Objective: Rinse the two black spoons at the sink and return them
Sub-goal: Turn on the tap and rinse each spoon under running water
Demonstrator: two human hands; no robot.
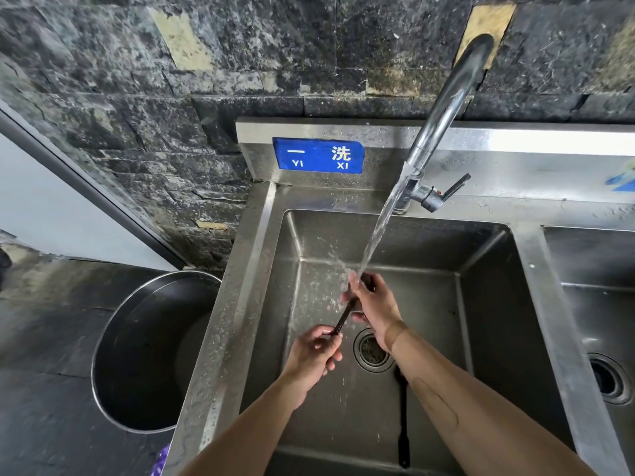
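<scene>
Pinched at its handle end by the left hand [314, 352], toward 7 o'clock from the drain [372, 352]; held up at a slant so the bowl end reaches the water [381, 228]. Wrapped round that bowl end at 12 o'clock from the drain, the right hand [372, 304], fingers curled over it, most likely to rub it clean under the stream. Black spoon [342, 319] thus spanning both hands, above the basin floor. Second spoon [402, 424] lying flat on the sink [254, 269] bottom, at 5 o'clock from the drain, handle toward the near wall; probably waiting its turn, though impossible to tell whether rinsed. Tap [446, 108] running, swung over this basin. Metal bucket [154, 352] at 9 o'clock, beside the sink.
</scene>
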